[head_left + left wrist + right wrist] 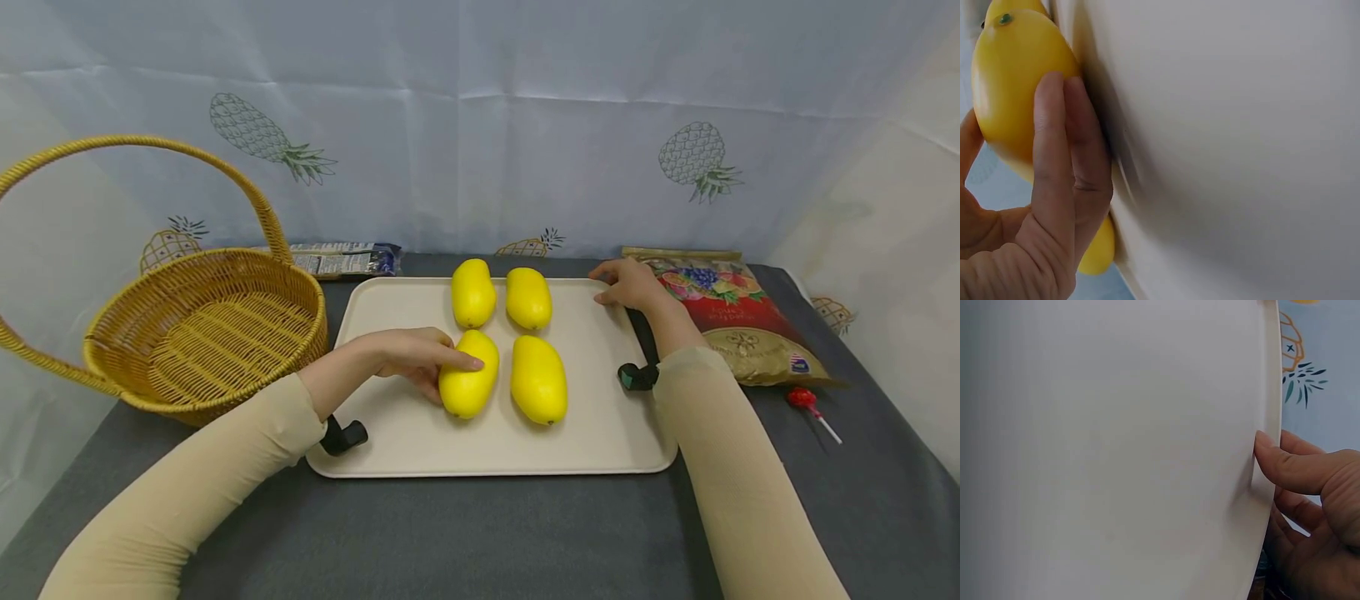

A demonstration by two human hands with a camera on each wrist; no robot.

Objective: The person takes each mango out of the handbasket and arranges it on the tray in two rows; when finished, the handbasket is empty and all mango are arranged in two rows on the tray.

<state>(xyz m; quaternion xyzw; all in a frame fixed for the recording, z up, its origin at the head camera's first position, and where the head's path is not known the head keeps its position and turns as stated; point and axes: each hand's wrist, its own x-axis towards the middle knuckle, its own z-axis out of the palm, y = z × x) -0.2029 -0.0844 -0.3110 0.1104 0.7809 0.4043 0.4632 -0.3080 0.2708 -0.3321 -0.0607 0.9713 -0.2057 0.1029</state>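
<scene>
My left hand (416,357) grips a yellow mango (468,392) at the front left of a group on a cream tray (420,454). In the left wrist view the fingers curl round the mango (1016,81), close to the tray surface. Beside it lies another mango (538,379), with a pair, a left mango (473,292) and a right mango (528,297), behind them. My right hand (637,290) is at the tray's far right corner. The right wrist view shows that hand (1310,487) pinching the rim, thumb on the inside and fingers outside.
A wicker basket (318,333) with a tall handle stands left of the tray. Behind it lies a flat packet (345,260). On the right are a red and gold candy bag (738,317) and a red lollipop (802,398). A pineapple-print cloth (480,142) hangs behind.
</scene>
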